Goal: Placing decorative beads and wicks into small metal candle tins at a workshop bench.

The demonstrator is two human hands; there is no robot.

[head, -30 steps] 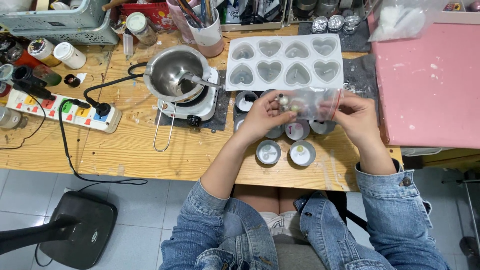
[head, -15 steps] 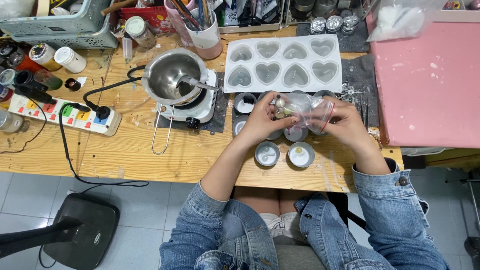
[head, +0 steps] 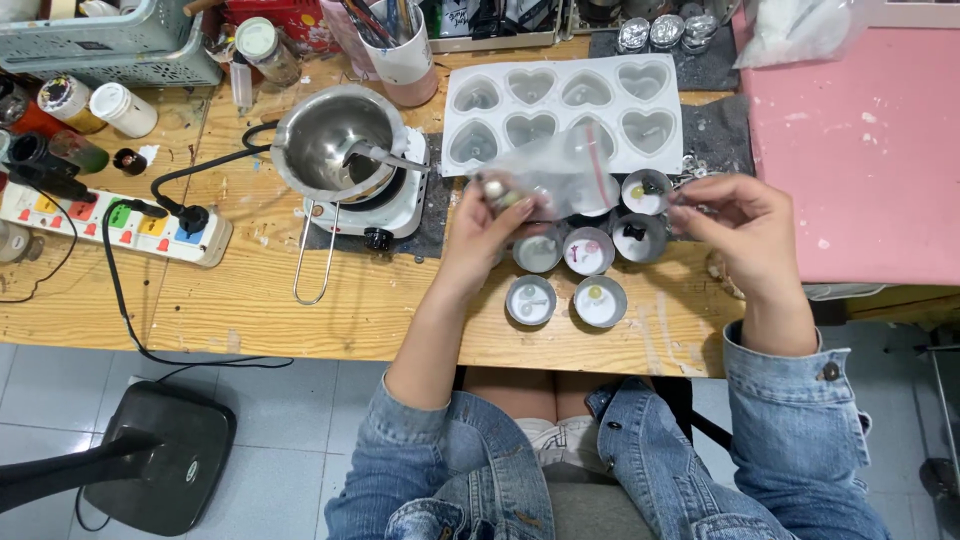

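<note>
My left hand (head: 488, 228) holds up a clear plastic zip bag (head: 562, 172) with a few small pieces inside, just above several small round tins of white wax (head: 530, 301). My right hand (head: 742, 228) is off the bag, to its right. Its thumb and forefinger are pinched together beside the far right tin (head: 646, 192). Whether anything tiny sits between them is too small to tell. Some tins have a small decoration on the wax. A white mould with heart-shaped cavities (head: 565, 108) lies just behind the bag.
A steel pouring pot (head: 335, 140) sits on a small white hotplate (head: 385, 205) to the left, with a power strip (head: 110, 220) beyond. A pink mat (head: 860, 150) covers the right side. A cup of tools (head: 402, 50), jars and a grey basket (head: 110, 40) line the back.
Both hands held the bag together before. My right hand has now let go and moved right with pinched fingers, while my left hand keeps the bag raised.
</note>
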